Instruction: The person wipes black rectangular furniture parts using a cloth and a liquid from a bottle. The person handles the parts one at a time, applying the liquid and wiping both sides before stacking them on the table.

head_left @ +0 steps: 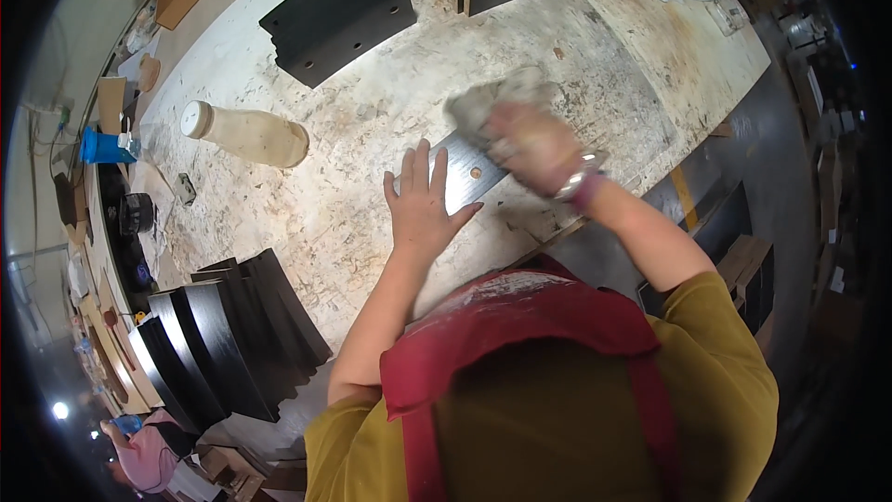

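My left hand lies flat with fingers spread on a dark grey board that has a small round hole, pressing it to the worktable. My right hand grips a crumpled whitish rag and rests it on the far end of the same board. The right hand looks blurred. A bracelet sits on the right wrist.
A white plastic bottle lies on its side to the left. Black drilled boards are stacked at the far side, more black boards fanned at the near left edge. Another person stands at the lower left.
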Demonstrator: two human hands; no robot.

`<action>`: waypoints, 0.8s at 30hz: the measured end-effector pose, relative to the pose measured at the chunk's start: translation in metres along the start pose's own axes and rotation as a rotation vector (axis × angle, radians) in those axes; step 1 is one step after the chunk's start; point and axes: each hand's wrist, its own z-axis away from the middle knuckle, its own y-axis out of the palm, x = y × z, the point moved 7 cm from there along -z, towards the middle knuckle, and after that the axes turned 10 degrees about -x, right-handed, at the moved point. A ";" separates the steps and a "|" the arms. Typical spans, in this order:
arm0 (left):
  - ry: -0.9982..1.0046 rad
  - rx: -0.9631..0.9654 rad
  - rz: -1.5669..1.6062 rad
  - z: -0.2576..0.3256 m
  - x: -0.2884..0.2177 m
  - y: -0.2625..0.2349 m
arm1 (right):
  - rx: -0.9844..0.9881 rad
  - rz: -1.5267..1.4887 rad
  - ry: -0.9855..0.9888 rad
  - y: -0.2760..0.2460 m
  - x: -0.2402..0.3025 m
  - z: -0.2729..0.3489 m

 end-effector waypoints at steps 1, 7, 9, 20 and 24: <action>0.031 0.002 -0.027 0.000 -0.002 0.003 | 0.032 0.103 -0.200 0.017 0.017 0.000; 0.065 -0.010 -0.085 0.004 -0.005 0.006 | -0.015 0.087 0.170 0.022 -0.083 -0.062; 0.053 -0.019 -0.078 0.002 0.000 0.006 | 0.113 0.006 0.161 0.024 -0.035 -0.065; 0.052 -0.125 0.276 -0.050 0.000 -0.020 | 0.124 0.058 0.207 -0.006 -0.085 -0.019; -0.059 0.113 0.374 -0.121 0.004 0.017 | 0.148 0.061 0.292 0.007 -0.072 0.020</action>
